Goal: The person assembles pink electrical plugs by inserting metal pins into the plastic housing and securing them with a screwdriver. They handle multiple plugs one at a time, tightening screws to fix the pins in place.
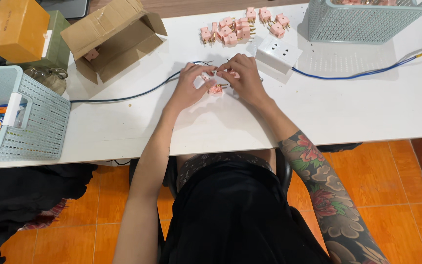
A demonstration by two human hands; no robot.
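Note:
My left hand [190, 86] and my right hand [243, 78] meet over the middle of the white table [348, 107]. Both pinch a small pink plug part [216, 88] with brass pins and the bare end of a dark blue cable [137, 94]. The cable runs left from my fingers across the table. A pile of several pink plugs [240, 27] lies farther back. A white socket block [278, 53] sits just behind my right hand, with a blue cable [367, 73] leading off to the right.
An open cardboard box [111, 39] lies at the back left with a pink plug inside. A pale mesh basket [23, 115] stands at the left edge, another [362, 22] at the back right. A yellow box [18, 27] is at far left.

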